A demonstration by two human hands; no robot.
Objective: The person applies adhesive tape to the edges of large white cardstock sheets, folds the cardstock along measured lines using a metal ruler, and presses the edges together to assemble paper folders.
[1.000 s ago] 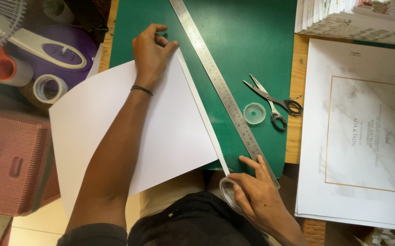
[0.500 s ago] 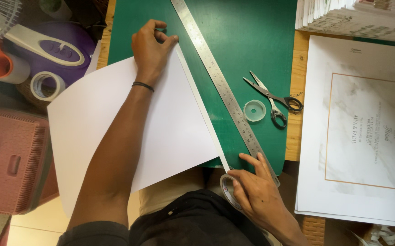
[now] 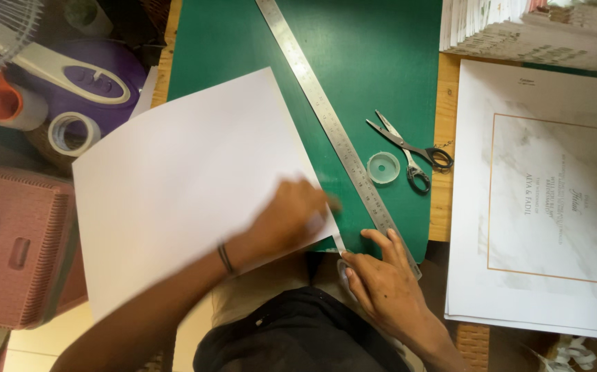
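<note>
Head view looks down on a green cutting mat point(image 3: 257, 41) where a large white sheet point(image 3: 188, 186) lies tilted, overhanging the mat's left and near edges. Beside its right edge a steel ruler point(image 3: 326, 120) runs diagonally, apparently as a straight guide. Left hand point(image 3: 291, 220), blurred, lies flat on the sheet's near right corner, seemingly pinning it. Right hand point(image 3: 381, 275) rests fingers spread on the ruler's near end, thumb by something I cannot identify.
</note>
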